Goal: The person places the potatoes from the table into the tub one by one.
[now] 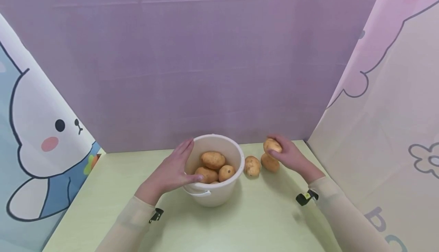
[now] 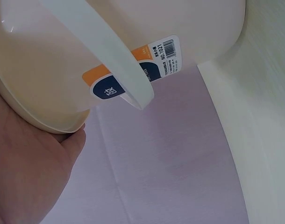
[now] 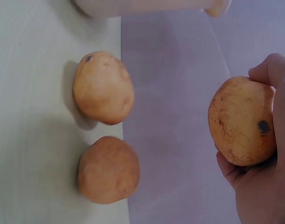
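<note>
A white bucket [image 1: 214, 196] with potatoes [image 1: 213, 160] inside stands on the table, its white handle [image 2: 110, 51] hanging down at the near side. My left hand [image 1: 171, 168] holds the bucket's left rim, thumb over the near edge and fingers along the far left. To the right of the bucket, my right hand [image 1: 289, 155] grips a potato [image 3: 243, 121] with a dark spot, raised above the table. Below it on the tabletop sit two more potatoes, one nearer the bucket [image 3: 104, 87] and one under the hand [image 3: 109, 170].
The pale green tabletop [image 1: 260, 221] meets a purple backdrop [image 1: 205, 73] behind the bucket. Printed cartoon panels flank it, a left panel [image 1: 41, 103] and a right panel [image 1: 387, 111]. A label [image 2: 133, 67] is stuck on the bucket's side.
</note>
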Demonstrator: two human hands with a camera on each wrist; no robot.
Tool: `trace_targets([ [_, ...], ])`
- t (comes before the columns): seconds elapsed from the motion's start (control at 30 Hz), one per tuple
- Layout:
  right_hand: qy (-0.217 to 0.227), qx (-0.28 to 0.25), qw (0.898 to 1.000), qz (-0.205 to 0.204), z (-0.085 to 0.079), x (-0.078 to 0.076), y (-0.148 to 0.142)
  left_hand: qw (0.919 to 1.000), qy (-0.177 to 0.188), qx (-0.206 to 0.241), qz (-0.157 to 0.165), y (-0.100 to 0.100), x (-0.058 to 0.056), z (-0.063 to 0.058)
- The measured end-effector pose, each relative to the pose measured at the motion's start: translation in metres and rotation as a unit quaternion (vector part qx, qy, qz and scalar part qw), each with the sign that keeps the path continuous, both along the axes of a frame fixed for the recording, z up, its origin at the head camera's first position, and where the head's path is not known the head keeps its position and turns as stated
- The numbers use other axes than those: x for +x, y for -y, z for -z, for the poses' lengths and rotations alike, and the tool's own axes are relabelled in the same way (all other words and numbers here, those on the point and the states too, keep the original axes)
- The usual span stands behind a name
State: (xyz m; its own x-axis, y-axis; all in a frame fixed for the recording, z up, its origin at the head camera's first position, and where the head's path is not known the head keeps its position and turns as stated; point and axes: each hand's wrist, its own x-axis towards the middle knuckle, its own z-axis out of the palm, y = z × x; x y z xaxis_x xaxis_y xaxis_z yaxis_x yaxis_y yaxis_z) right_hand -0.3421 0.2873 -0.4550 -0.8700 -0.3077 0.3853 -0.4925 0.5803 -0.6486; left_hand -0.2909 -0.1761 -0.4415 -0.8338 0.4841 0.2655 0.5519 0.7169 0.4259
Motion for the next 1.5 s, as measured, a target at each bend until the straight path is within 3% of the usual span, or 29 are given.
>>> trace_targets([
  [0.23,-0.028,0.006,0.999,-0.023,-0.021,0.006,0.014,1.0000,-0.001,-0.001,0.002,0.000,0.000,0.000],
  [0.83,-0.041,0.041,0.994,-0.088,-0.064,0.013,0.057,1.0000,-0.004,0.002,0.003,-0.001,0.001,0.000],
  [1.13,-0.058,0.050,0.989,-0.127,-0.071,0.010,0.081,1.0000,-0.004,-0.002,-0.001,0.000,0.000,0.001],
  [1.5,-0.048,0.057,0.984,-0.164,-0.074,0.012,0.106,1.0000,-0.005,0.002,0.002,-0.002,0.001,-0.001],
])
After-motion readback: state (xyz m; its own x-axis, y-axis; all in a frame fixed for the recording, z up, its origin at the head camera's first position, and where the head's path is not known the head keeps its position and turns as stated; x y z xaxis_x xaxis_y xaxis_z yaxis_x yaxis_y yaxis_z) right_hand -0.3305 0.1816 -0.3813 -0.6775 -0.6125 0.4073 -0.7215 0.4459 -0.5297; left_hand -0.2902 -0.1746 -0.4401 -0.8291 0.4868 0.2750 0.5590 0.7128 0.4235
